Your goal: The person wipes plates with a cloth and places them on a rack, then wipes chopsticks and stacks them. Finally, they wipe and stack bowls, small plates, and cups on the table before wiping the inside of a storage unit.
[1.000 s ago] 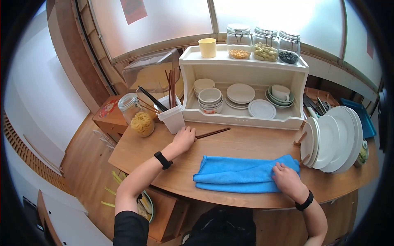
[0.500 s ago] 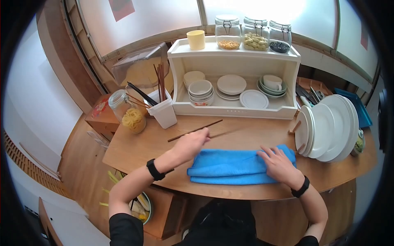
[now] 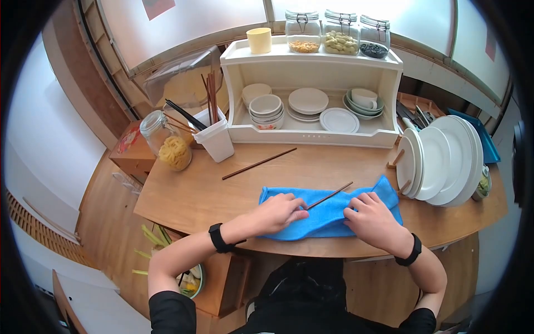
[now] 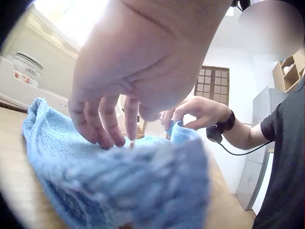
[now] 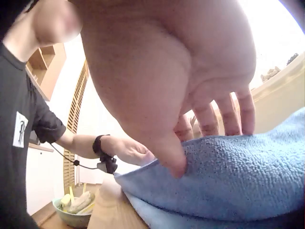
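My left hand [image 3: 281, 214] pinches one end of a thin brown chopstick [image 3: 331, 195] over the blue cloth [image 3: 322, 225]. The chopstick slants up and right across the cloth. In the left wrist view my left hand [image 4: 138, 71] has its fingertips down at the cloth [image 4: 76, 148]. My right hand [image 3: 374, 218] grips the cloth's right part, which is bunched up there; in the right wrist view the thumb of my right hand [image 5: 176, 81] lies on one side of the cloth [image 5: 238, 176] and the fingers behind. Another chopstick [image 3: 258, 163] lies on the table behind the cloth.
A white holder [image 3: 216, 142] with chopsticks and a pasta jar [image 3: 174, 153] stand at the left. Behind is a white shelf [image 3: 311, 138] with bowls and plates, jars on top. Upright plates [image 3: 439, 161] stand at the right.
My left hand has moved from beside the holder to the cloth with one chopstick, leaving another on the table. My right hand has shifted slightly left and the cloth is more rumpled.
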### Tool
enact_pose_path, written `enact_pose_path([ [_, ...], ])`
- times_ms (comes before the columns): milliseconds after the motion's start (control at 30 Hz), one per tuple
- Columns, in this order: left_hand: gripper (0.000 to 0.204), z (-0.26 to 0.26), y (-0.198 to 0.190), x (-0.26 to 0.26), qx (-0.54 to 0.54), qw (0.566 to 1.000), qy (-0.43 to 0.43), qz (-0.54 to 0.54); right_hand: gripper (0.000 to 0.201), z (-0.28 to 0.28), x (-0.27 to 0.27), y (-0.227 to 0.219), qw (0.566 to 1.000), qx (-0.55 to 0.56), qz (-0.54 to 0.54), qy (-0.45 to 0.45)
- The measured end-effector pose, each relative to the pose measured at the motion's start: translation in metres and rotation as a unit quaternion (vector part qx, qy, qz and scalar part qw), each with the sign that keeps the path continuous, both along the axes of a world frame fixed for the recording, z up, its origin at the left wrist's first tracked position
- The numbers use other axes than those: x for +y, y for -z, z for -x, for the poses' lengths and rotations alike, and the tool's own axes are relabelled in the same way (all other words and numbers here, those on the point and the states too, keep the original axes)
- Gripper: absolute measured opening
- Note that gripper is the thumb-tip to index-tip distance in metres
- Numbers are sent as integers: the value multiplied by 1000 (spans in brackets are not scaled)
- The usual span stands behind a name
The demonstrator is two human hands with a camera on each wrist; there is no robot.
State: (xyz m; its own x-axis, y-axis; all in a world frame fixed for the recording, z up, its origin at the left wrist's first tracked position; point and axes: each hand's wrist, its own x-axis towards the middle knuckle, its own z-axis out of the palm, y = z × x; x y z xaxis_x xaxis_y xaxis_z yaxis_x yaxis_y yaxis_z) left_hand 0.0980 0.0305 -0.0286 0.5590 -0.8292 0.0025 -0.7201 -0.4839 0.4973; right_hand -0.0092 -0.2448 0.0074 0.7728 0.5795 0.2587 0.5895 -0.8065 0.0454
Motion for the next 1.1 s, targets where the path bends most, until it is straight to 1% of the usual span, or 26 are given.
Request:
enact_pose_path([
  [33,35,6,2,1,-13,1000,4,1,13,3,0,-7,1000,25,-7,1],
  [67,36,13,5,3,-49,999,-7,0,14,4,0,-11,999,50,-13,4],
  [133,38,27,11,5,-121,992,-27,-1,11,5,-3,-14,998,54,-17,10],
  [167,35,27,20,5,-162,986,-23,14,10,8,-5,-13,998,57,-18,14],
  [267,31,21,27,6,-101,994,-46,0,5,15,-14,-3,995,55,58,55],
  [300,26,19,27,7,-108,993,-32,32,4,19,-16,-3,995,58,62,54],
  [400,23,22,21,10,-54,996,-14,70,2,31,-20,-6,995,63,60,57],
  [467,24,26,15,9,-51,998,12,37,3,38,-17,-15,995,68,45,59],
  [500,24,27,13,8,-48,998,25,20,3,38,-16,-16,996,57,40,59],
  [600,30,27,11,6,-18,999,25,20,5,28,-16,-20,997,20,22,71],
  [667,35,31,12,7,-17,999,2,43,7,13,-17,-12,995,-12,9,94],
  [700,38,34,13,9,-17,998,-10,56,8,8,-15,-5,991,-64,18,114],
  [767,42,48,5,15,-119,992,0,31,11,-3,-7,7,973,-169,38,151],
  [800,44,53,1,18,-169,985,2,20,11,-7,-3,12,982,-137,25,130],
  [833,46,53,0,23,-166,986,6,-23,12,-8,3,18,989,-104,14,107],
  [867,44,48,6,25,-149,988,-18,-37,12,-7,10,20,994,-71,2,83],
  [900,43,38,18,26,-132,989,-42,-50,13,-5,20,15,999,-29,1,26],
  [933,41,34,20,26,-115,989,-65,-65,13,-6,34,22,1000,-22,-1,8],
  [1000,35,39,14,18,-289,954,-83,-8,14,-9,61,47,1000,-11,-4,-27],
  [1033,33,41,10,12,-373,923,-89,21,14,-12,66,53,1000,-15,-10,-22],
  [1100,29,48,20,7,-356,933,-43,-24,15,-17,72,62,999,-23,-22,-10],
])
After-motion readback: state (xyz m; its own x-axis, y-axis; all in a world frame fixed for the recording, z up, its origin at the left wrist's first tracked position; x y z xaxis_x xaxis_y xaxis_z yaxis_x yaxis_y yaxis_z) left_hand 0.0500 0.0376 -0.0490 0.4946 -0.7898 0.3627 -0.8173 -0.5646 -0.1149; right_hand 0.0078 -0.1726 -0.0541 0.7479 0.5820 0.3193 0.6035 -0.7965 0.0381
